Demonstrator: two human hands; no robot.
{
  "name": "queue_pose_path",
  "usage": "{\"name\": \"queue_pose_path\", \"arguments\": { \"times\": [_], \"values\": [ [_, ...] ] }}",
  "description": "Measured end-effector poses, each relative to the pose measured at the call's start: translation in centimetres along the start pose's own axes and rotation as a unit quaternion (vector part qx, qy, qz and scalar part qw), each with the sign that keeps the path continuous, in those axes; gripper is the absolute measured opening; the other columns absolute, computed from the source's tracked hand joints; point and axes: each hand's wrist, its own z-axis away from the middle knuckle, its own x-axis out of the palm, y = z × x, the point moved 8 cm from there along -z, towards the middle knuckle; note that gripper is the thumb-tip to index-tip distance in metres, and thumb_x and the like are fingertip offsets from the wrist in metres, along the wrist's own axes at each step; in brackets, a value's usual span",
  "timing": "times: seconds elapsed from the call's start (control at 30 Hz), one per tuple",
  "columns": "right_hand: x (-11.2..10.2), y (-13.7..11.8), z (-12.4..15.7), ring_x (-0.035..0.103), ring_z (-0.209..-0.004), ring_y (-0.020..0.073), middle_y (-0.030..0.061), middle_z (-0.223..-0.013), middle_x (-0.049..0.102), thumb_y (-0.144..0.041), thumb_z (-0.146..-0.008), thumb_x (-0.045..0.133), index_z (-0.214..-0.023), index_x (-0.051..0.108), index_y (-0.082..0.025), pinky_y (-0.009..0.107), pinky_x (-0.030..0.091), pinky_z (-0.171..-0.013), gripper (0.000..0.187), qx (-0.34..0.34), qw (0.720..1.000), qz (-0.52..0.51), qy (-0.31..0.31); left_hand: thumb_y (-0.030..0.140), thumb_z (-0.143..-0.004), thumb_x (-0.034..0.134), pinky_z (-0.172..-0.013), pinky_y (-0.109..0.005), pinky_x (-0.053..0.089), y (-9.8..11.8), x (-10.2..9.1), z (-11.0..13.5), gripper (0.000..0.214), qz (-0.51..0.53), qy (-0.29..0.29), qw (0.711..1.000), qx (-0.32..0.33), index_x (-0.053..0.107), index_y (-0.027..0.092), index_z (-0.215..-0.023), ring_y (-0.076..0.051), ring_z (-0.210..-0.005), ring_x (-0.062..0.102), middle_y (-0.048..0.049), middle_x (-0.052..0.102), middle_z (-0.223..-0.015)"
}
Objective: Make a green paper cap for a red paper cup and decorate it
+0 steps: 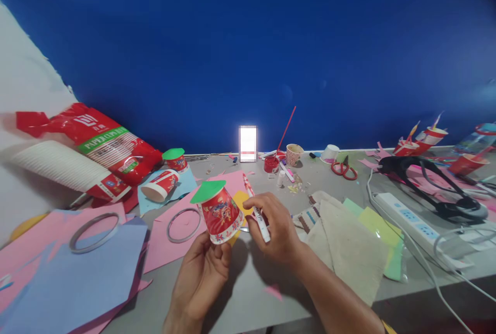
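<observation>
My left hand (205,267) grips an upside-down red paper cup (221,212) by its rim. The cup has a printed pattern and a flat piece of green paper (209,191) on its raised base. Just right of it, my right hand (277,225) is closed around a white marker (263,228) with dark lettering. The marker is apart from the cup. Behind my hands lie pink paper (160,248) and a yellow paper piece (241,198). Farther back stands another red cup (177,162) with a green top, near a cup lying on its side (160,186).
Tape rings (186,211) and blue paper (89,282) lie left, before stacked cups (58,166) and a red cup bag (112,142). A lit phone (248,145) leans at the back. Rightward are scissors (343,169), a cloth (349,241) and a power strip (411,220) with cables.
</observation>
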Motion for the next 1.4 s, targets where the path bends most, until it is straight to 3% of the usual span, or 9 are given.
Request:
{"name": "queue_pose_path", "arguments": {
  "times": [0.23,0.43,0.53,0.63,0.77,0.97,1.17,1.3,1.4],
  "values": [
    [0.3,-0.5,0.6,0.063,-0.077,0.0195,0.0033,-0.086,0.069,-0.006,-0.087,0.057,-0.104,0.058,-0.024,0.031,0.052,-0.069,0.025,-0.026,0.999,-0.003,0.032,0.007,-0.102,0.029,-0.058,-0.025,0.064,-0.5,0.2,0.2,0.044,0.014,-0.007,0.999,-0.036,0.068,0.015,-0.122,-0.016,-0.056,0.076,-0.0106,0.083,-0.08],
    [0.2,-1.4,1.0,0.063,-0.072,0.0186,0.0011,-0.081,0.068,-0.004,-0.088,0.059,-0.104,0.058,-0.025,0.03,0.051,-0.065,0.026,-0.065,0.995,0.037,0.063,0.014,-0.106,0.034,-0.071,-0.031,0.066,-0.5,0.3,0.2,0.045,-0.002,-0.026,1.0,-0.001,0.075,0.013,-0.089,-0.021,-0.075,0.081,-0.0125,0.083,-0.081],
    [0.7,-1.5,1.2,0.062,-0.074,0.0196,0.0025,-0.083,0.067,-0.008,-0.091,0.058,-0.108,0.058,-0.025,0.032,0.05,-0.066,0.024,-0.072,0.995,0.052,0.034,0.013,-0.1,0.049,-0.079,-0.038,0.067,-0.5,0.8,0.4,0.031,-0.034,-0.052,0.997,0.049,0.077,0.013,-0.087,-0.026,-0.088,0.081,-0.0149,0.083,-0.092],
    [1.3,-1.7,1.5,0.06,-0.076,0.0208,0.0043,-0.086,0.067,-0.01,-0.092,0.056,-0.11,0.058,-0.024,0.034,0.049,-0.067,0.023,-0.087,0.995,0.055,-0.01,0.01,-0.087,0.071,-0.075,-0.036,0.067,-0.4,1.5,0.6,0.01,-0.064,-0.082,0.989,0.102,0.078,0.015,-0.092,-0.024,-0.083,0.079,-0.0125,0.082,-0.094],
    [1.8,-2.2,1.6,0.059,-0.076,0.0212,0.0054,-0.087,0.067,-0.013,-0.094,0.054,-0.111,0.058,-0.022,0.035,0.049,-0.068,0.019,-0.109,0.991,0.06,-0.04,0.01,-0.072,0.086,-0.07,-0.031,0.066,-0.3,1.9,0.8,0.016,-0.074,-0.09,0.984,0.134,0.077,0.014,-0.085,-0.02,-0.075,0.075,-0.0094,0.081,-0.088],
    [2.2,-2.1,1.6,0.061,-0.078,0.0221,0.0056,-0.087,0.068,-0.011,-0.092,0.055,-0.113,0.058,-0.022,0.035,0.05,-0.068,0.023,-0.093,0.993,0.045,-0.062,0.004,-0.081,0.074,-0.063,-0.027,0.064,0.1,1.2,0.6,0.008,-0.085,-0.037,0.984,0.15,0.075,0.011,-0.079,-0.016,-0.065,0.072,-0.0079,0.078,-0.077],
    [-0.4,-2.6,0.9,0.065,-0.075,0.0197,0.0057,-0.088,0.072,-0.006,-0.096,0.053,-0.116,0.06,-0.02,0.034,0.051,-0.069,0.026,-0.089,0.995,-0.016,0.035,0.0,-0.09,0.061,-0.07,-0.028,0.065,0.5,-0.2,0.3,0.018,-0.086,0.043,0.983,0.156,0.075,0.009,-0.082,-0.017,-0.071,0.075,-0.0107,0.078,-0.079],
    [-0.8,-2.8,0.6,0.066,-0.074,0.0196,0.0068,-0.085,0.074,-0.02,-0.102,0.055,-0.117,0.067,-0.018,0.033,0.052,-0.066,0.019,-0.09,0.995,-0.045,0.024,0.006,-0.086,0.071,-0.077,-0.032,0.065,0.4,-0.2,0.0,0.007,-0.104,0.024,0.982,0.159,0.077,0.009,-0.087,-0.02,-0.082,0.076,-0.0138,0.08,-0.089],
    [-0.4,-3.0,0.7,0.067,-0.075,0.0194,0.007,-0.086,0.076,-0.018,-0.101,0.057,-0.113,0.068,-0.018,0.034,0.053,-0.069,0.016,-0.085,0.995,-0.054,0.005,0.015,-0.079,0.082,-0.077,-0.03,0.063,0.5,-0.1,0.1,0.007,-0.123,-0.007,0.977,0.172,0.077,0.01,-0.079,-0.02,-0.082,0.075,-0.0126,0.08,-0.085]
  ]
}}
